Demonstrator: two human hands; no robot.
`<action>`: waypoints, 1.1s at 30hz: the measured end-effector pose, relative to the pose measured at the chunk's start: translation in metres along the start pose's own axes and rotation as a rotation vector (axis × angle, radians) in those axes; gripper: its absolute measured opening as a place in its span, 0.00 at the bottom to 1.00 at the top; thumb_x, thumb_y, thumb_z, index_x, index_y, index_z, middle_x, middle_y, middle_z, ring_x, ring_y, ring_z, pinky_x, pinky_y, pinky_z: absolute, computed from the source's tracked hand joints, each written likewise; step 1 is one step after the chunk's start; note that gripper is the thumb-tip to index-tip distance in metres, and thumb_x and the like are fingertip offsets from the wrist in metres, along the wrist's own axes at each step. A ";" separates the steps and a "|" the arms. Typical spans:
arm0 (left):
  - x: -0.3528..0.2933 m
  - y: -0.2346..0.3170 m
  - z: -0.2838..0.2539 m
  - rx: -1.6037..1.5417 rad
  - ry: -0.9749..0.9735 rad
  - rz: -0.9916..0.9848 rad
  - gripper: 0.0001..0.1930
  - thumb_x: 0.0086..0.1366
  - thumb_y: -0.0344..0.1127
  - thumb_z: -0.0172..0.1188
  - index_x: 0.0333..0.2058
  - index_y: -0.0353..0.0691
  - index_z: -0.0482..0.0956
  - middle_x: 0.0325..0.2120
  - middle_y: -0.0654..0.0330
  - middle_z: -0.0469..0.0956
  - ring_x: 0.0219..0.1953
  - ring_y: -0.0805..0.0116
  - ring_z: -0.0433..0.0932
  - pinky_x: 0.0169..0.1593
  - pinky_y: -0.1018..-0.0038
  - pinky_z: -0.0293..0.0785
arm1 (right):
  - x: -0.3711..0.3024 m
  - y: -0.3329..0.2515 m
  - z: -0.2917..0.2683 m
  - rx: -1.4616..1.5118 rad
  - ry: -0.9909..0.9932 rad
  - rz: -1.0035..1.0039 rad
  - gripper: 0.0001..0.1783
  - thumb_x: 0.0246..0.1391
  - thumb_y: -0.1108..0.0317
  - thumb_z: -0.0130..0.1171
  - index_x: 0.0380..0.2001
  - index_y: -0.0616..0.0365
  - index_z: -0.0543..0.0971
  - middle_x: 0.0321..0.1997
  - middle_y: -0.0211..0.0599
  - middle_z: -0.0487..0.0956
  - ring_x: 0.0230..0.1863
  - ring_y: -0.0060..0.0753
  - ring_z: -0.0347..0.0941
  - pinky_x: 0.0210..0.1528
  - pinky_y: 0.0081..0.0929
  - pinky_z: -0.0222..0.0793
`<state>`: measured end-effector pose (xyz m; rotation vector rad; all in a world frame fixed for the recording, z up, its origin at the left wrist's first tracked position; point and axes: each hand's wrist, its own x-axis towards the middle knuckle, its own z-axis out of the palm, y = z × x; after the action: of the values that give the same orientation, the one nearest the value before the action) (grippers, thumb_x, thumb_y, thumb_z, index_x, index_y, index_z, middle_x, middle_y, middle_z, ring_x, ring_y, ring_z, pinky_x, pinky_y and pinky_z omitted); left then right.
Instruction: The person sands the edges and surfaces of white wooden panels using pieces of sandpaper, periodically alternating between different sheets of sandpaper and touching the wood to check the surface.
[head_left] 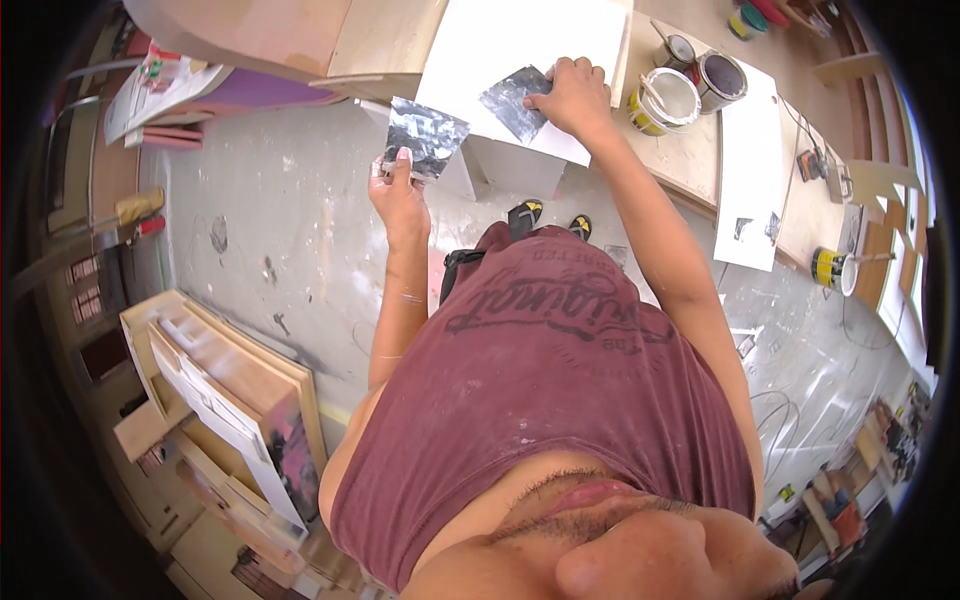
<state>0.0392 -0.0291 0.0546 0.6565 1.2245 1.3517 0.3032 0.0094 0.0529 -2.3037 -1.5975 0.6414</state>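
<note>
My left hand [401, 208] grips the lower edge of a dark square sheet smeared with white [426, 128], thumb on top. It is held in the air beside the left edge of a white board [475, 45]. Over that board, my right hand [582, 98] pinches a second dark square smeared sheet [511, 106] by its right corner, its thumb lying on the upper face. The two sheets are apart, a short gap between them. Whether the right sheet touches the board I cannot tell. White residue marks the fingers of my left hand.
Right of the board, a bucket of white paste [672, 96] with a stick, a dark can [722, 82] and a smaller can [676, 52] stand on a wooden surface. Further right are a white panel [748, 165], a corded tool [812, 165] and another bucket [833, 270]. Panels [225, 390] lean lower left.
</note>
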 end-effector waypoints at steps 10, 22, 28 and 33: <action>0.037 0.001 -0.018 -0.233 0.173 -0.023 0.12 0.67 0.29 0.53 0.48 0.34 0.72 0.45 0.57 0.77 0.46 0.63 0.78 0.49 0.66 0.77 | 0.078 0.066 -0.010 0.812 -0.069 -0.076 0.27 0.52 0.60 0.68 0.52 0.62 0.74 0.39 0.39 0.81 0.33 0.24 0.74 0.31 0.24 0.69; 0.021 -0.012 -0.045 -0.280 0.177 -0.129 0.14 0.70 0.37 0.50 0.48 0.37 0.77 0.43 0.62 0.81 0.45 0.68 0.80 0.48 0.71 0.75 | 0.028 0.074 -0.008 0.752 -0.232 0.036 0.23 0.50 0.63 0.65 0.46 0.66 0.77 0.31 0.36 0.80 0.25 0.24 0.73 0.22 0.23 0.69; 0.049 -0.006 -0.057 -0.262 0.076 -0.200 0.13 0.70 0.37 0.51 0.47 0.38 0.78 0.41 0.63 0.81 0.43 0.71 0.80 0.46 0.73 0.75 | -0.013 0.028 0.011 0.825 -0.248 0.109 0.24 0.51 0.63 0.64 0.47 0.69 0.75 0.31 0.39 0.80 0.25 0.24 0.73 0.25 0.25 0.70; 0.069 0.004 -0.049 -0.263 -0.065 -0.257 0.12 0.69 0.35 0.52 0.45 0.38 0.78 0.40 0.63 0.81 0.42 0.70 0.80 0.47 0.74 0.74 | -0.012 -0.019 0.035 0.818 -0.141 0.050 0.27 0.50 0.63 0.63 0.50 0.69 0.74 0.29 0.39 0.79 0.26 0.26 0.73 0.35 0.28 0.72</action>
<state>-0.0207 0.0227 0.0251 0.3419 1.0180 1.2366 0.2667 0.0043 0.0341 -1.7051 -1.0294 1.2137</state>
